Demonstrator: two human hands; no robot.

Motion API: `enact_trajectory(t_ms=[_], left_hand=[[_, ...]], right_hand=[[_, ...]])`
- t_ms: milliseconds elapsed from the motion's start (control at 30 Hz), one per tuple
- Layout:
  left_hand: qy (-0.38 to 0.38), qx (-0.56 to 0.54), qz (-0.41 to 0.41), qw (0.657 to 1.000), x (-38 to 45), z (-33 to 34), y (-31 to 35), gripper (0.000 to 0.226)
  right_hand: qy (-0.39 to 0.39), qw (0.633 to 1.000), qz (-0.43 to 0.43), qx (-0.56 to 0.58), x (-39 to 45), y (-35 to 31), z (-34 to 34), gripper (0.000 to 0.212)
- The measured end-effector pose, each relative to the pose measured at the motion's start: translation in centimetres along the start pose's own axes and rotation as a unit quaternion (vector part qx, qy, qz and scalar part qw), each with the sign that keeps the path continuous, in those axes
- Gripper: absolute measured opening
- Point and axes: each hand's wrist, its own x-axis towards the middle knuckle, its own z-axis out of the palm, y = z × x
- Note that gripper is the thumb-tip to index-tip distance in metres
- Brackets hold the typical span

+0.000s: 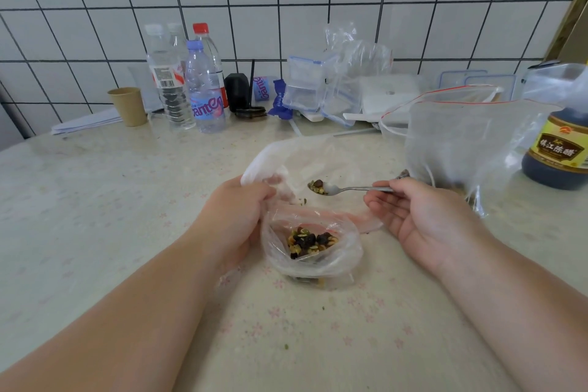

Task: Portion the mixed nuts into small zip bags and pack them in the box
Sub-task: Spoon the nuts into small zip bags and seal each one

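- A pale table point(95, 200) with a faint flower print fills the near and middle scene, ending at a white tiled wall.
- A large clear bag with a red zip strip point(461, 143) stands open at the right, just beyond the right hand.
- A dark vinegar bottle point(556, 149) stands at the far right edge.
- Water bottles point(191, 86) and a paper cup point(127, 105) stand far left; clear lidded boxes point(308, 86) sit far centre.
- A small zip bag point(311, 245) rests on the table in the near centre, mouth open, with mixed nuts point(310, 242) in its bottom.
- The left hand point(235, 216) curls around the bag's left rim, gripping it open.
- The right hand point(423, 216) pinches a metal spoon point(350, 189) by its handle, other fingers loosely bent.
- The spoon's bowl, loaded with nuts, hovers just beyond the small bag's mouth.
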Motion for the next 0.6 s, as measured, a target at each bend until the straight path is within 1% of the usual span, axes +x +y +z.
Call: enact_trajectory(t_ms=[67,133,200,333,400,467,500,533,600], left_hand=[[0.01,0.019,0.001,1.0,-0.2,0.0,0.3,0.029],[0.019,0.057,0.008,0.998,-0.6,-0.1,0.6,0.033],[0.029,0.101,0.018,0.994,-0.9,-0.3,0.9,0.032],[0.027,0.175,0.025,0.984,-1.1,-0.7,1.3,0.013],[0.027,0.201,0.018,0.979,-1.1,-0.9,1.3,0.01],[0.025,0.227,0.019,0.973,-1.2,-1.0,1.4,0.011],[0.025,0.238,0.023,0.971,-1.2,-1.0,1.4,0.011],[0.027,0.246,0.029,0.968,-1.2,-1.0,1.3,0.011],[0.041,0.253,0.04,0.966,-1.0,-1.0,1.2,0.013]], right_hand=[[-0.006,1.0,-0.002,-0.002,-0.1,-0.5,-0.1,0.025],[-0.021,1.0,-0.001,-0.014,-0.4,-1.2,-0.3,0.027],[-0.042,0.999,0.003,-0.03,-0.8,-1.9,-0.4,0.028],[-0.113,0.988,-0.006,-0.104,-1.7,-3.2,-0.7,0.034],[-0.179,0.971,-0.049,-0.153,-2.4,-3.6,-0.8,0.033],[-0.248,0.938,-0.119,-0.213,-3.0,-3.7,-0.9,0.03],[-0.271,0.923,-0.146,-0.233,-3.2,-3.8,-1.0,0.03],[-0.28,0.915,-0.167,-0.237,-3.3,-3.8,-1.0,0.03],[-0.262,0.919,-0.205,-0.21,-3.1,-3.9,-1.2,0.027]])
